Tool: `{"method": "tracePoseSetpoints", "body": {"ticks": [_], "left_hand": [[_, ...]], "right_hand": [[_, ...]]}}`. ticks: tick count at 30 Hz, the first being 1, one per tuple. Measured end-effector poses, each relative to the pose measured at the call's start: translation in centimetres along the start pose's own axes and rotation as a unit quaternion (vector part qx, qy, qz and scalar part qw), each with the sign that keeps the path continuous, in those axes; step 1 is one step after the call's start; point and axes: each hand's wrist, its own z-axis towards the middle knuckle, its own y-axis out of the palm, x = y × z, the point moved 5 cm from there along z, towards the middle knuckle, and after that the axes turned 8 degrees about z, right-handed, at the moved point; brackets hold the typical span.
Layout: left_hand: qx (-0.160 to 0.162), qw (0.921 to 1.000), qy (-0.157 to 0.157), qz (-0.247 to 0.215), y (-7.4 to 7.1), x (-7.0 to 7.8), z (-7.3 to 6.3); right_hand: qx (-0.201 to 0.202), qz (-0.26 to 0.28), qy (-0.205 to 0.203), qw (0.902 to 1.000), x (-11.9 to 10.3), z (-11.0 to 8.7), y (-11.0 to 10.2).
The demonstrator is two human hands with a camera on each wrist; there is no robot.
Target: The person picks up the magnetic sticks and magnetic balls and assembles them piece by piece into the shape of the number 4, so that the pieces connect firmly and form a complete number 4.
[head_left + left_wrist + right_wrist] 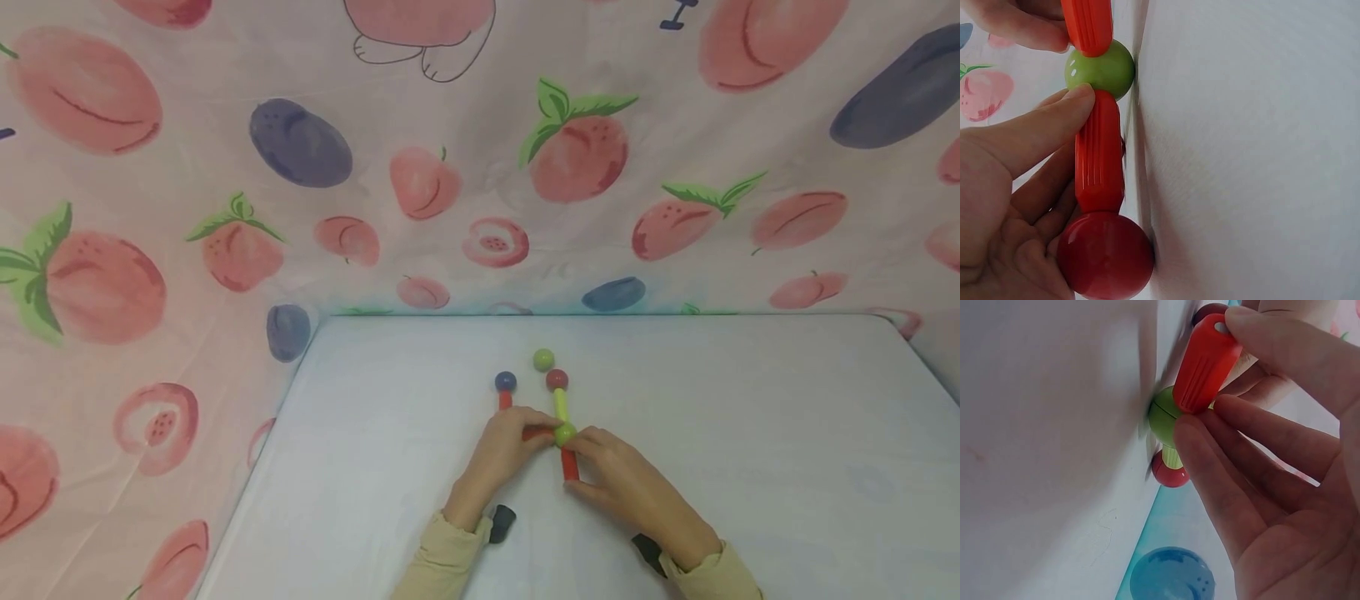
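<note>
My left hand [510, 442] pinches a red magnetic stick [1099, 156], its thumb at the end beside a green ball [1100, 69]. At that stick's other end sits a dark red ball [1107, 256], near my left palm. My right hand [626, 475] grips a second red stick [1207, 362] between thumb and fingers, one end against the same green ball. A yellow-green stick [561, 404] runs from this ball to another red ball [557, 379]. Beyond my left hand, a red stick [506, 400] with a blue ball [506, 381] shows, its near end hidden.
A loose green ball [543, 359] lies just behind the far red ball. All this is on a white table [750, 433], with a fruit-patterned cloth [487, 183] rising behind its back edge and along the left side.
</note>
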Motion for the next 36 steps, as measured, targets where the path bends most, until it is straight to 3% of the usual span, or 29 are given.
{"method": "tracePoseSetpoints", "body": {"ticks": [23, 36], "left_hand": [[0.003, 1.0, -0.003, -0.003, -0.07, 0.01, -0.14], [0.005, 0.9999, -0.001, -0.01, -0.17, 0.02, -0.18]], "right_hand": [[-0.027, 0.02, 0.011, 0.9994, 0.41, 0.12, 0.52], [-0.017, -0.025, -0.011, 0.9995, 0.29, 0.53, -0.12]]}}
